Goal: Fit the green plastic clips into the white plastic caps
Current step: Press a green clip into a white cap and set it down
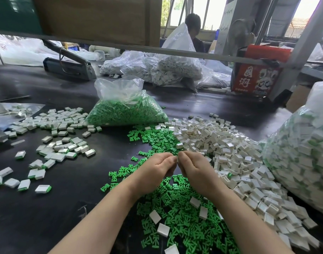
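A worker's left hand [159, 165] and right hand [191, 165] meet fingertip to fingertip above a dark surface [69, 198], both with fingers curled inward around a small piece held between them; the piece is almost wholly hidden, so whether it is a clip, a cap or both cannot be told. Loose green clips [177, 215] lie spread beneath and between the forearms, running from the near edge up toward the middle of the surface, with a few white caps scattered on top of them. A large heap of white caps [235, 153] lies just to the right of the hands. To the left, well apart from the hands, lie white caps with green edges [60, 153], spread out singly and in loose clusters. Beyond the hands stands an open clear bag of green clips [126, 110], and at the far right edge a bulging clear bag of white and green pieces [303, 158]. Farther back lie more bags of white parts [157, 68], a red carton [256, 77], and a seated person [192, 24] near the windows.
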### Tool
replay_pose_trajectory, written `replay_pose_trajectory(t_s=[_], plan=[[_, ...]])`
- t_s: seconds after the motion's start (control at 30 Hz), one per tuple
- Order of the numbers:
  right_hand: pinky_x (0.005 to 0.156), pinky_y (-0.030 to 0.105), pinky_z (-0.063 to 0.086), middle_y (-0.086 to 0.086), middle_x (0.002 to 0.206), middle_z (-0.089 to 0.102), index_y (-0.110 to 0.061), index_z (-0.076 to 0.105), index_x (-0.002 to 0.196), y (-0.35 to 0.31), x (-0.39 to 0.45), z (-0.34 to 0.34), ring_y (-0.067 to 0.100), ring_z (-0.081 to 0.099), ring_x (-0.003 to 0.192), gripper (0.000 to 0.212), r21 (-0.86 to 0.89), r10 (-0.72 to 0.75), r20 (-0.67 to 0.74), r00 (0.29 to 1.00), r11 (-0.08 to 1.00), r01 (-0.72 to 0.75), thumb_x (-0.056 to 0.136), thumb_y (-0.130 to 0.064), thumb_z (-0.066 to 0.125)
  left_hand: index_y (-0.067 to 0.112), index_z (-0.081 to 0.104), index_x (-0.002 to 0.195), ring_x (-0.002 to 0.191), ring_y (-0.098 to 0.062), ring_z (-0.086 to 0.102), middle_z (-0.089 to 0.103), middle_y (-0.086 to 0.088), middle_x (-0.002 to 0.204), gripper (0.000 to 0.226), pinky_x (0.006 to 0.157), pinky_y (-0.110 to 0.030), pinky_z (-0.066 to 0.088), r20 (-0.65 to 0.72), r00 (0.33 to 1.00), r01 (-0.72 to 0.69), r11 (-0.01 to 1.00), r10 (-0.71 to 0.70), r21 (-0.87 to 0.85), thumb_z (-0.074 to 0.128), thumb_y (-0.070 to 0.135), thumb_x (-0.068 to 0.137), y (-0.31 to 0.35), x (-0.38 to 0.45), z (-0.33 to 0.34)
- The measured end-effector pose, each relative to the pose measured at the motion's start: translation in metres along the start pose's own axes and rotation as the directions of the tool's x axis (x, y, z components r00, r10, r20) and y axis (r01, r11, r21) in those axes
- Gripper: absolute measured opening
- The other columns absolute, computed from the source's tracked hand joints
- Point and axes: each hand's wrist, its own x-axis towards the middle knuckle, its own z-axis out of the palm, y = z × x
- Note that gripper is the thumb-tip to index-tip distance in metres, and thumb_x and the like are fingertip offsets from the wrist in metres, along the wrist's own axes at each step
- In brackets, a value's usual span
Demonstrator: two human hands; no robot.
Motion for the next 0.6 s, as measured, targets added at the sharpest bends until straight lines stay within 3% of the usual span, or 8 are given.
replay_pose_trajectory(t_s=[0.1, 0.2, 0.27, 0.4, 0.5, 0.6], plan=[[0.054, 0.046, 0.033, -0.002, 0.054, 0.041, -0.014, 0.042, 0.061, -0.002, 0.0, 0.004, 0.014, 0.036, 0.053, 0.045, 0.041, 0.006, -0.038, 0.999, 0.999, -0.004, 0.095, -0.041, 0.033, 0.017, 0.047, 0.071, 0.055, -0.005, 0.036, 0.044, 0.016, 0.056, 0.029, 0.058, -0.023, 0.033, -0.02, 0.999, -0.029, 1.0, 0.029, 0.001, 0.04, 0.035, 0.093, 0.0, 0.002, 0.005], [0.053, 0.038, 0.03, -0.009, 0.05, 0.043, -0.018, 0.043, 0.059, 0.0, 0.001, 0.007, 0.007, 0.035, 0.05, 0.045, 0.064, 0.009, -0.073, 0.997, 0.998, -0.004, 0.1, -0.034, 0.035, 0.018, 0.048, 0.071, 0.053, -0.003, 0.036, 0.044, 0.018, 0.055, 0.03, 0.054, -0.016, 0.033, -0.04, 0.999, -0.035, 0.999, 0.035, -0.01, 0.04, 0.035, 0.093, -0.001, 0.003, 0.009], [0.053, 0.032, 0.031, -0.012, 0.048, 0.046, -0.021, 0.045, 0.058, 0.001, 0.001, 0.008, 0.003, 0.036, 0.049, 0.047, 0.07, 0.015, -0.092, 0.996, 0.998, -0.009, 0.104, -0.025, 0.037, 0.017, 0.049, 0.072, 0.054, -0.003, 0.036, 0.043, 0.017, 0.056, 0.029, 0.054, -0.017, 0.033, -0.052, 0.998, -0.026, 0.999, 0.025, -0.035, 0.041, 0.036, 0.093, -0.003, 0.003, 0.011], [0.056, 0.035, 0.039, -0.005, 0.054, 0.055, -0.013, 0.054, 0.062, 0.002, 0.0, 0.009, 0.007, 0.046, 0.052, 0.047, 0.062, 0.004, -0.086, 0.996, 0.998, 0.001, 0.104, -0.026, 0.036, 0.014, 0.051, 0.076, 0.055, -0.004, 0.037, 0.043, 0.017, 0.057, 0.03, 0.055, -0.02, 0.033, -0.057, 0.998, -0.029, 0.999, 0.027, -0.04, 0.041, 0.037, 0.094, -0.004, 0.003, 0.012], [0.052, 0.025, 0.035, -0.01, 0.051, 0.051, -0.011, 0.054, 0.063, 0.002, 0.0, 0.009, 0.002, 0.042, 0.049, 0.047, 0.068, 0.02, -0.06, 0.998, 0.998, -0.016, 0.105, -0.022, 0.036, 0.013, 0.051, 0.077, 0.057, -0.007, 0.037, 0.042, 0.017, 0.058, 0.031, 0.057, -0.023, 0.033, -0.052, 0.998, -0.027, 0.999, 0.025, -0.035, 0.042, 0.036, 0.095, -0.004, 0.002, 0.011], [0.055, 0.032, 0.034, -0.01, 0.051, 0.048, -0.015, 0.052, 0.063, 0.002, 0.0, 0.006, 0.004, 0.04, 0.051, 0.045, 0.06, 0.035, -0.063, 0.997, 0.998, -0.031, 0.105, -0.023, 0.037, 0.0, 0.053, 0.086, 0.058, -0.005, 0.037, 0.042, 0.017, 0.06, 0.034, 0.058, -0.021, 0.034, -0.042, 0.999, -0.02, 0.999, 0.019, -0.028, 0.041, 0.027, 0.104, -0.004, 0.002, 0.01]])
